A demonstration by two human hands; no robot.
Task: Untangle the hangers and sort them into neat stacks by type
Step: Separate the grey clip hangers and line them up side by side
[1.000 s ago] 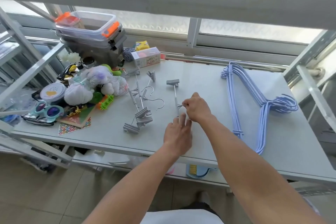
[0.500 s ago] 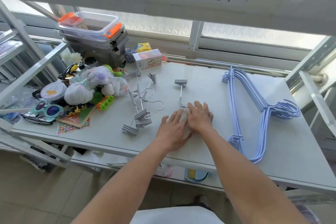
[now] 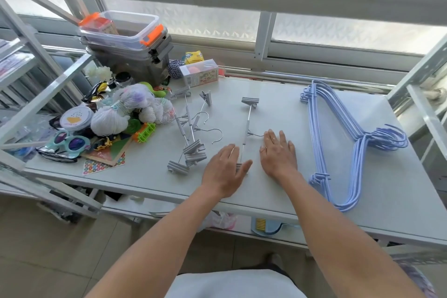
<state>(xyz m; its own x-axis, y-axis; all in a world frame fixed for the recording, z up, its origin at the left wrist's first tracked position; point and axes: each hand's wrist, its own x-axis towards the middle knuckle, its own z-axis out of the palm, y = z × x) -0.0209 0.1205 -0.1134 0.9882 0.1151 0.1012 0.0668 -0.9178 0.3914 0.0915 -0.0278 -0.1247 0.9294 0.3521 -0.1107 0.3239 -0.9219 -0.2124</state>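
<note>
Flat, fingers spread, gripping nothing: left hand point(image 3: 225, 169) touching lone clip hanger point(image 3: 247, 126) at its near clip, right hand point(image 3: 278, 152) just right of it. Farther right, blue hangers point(image 3: 353, 145) stacked; left, tangled clip hangers point(image 3: 191, 140); bare table point(image 3: 278, 106) between.

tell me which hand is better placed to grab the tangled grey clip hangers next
Left, probably. The left hand lies open beside the tangled clip hangers; the right hand lies beyond the single clip hanger, farther off.
</note>
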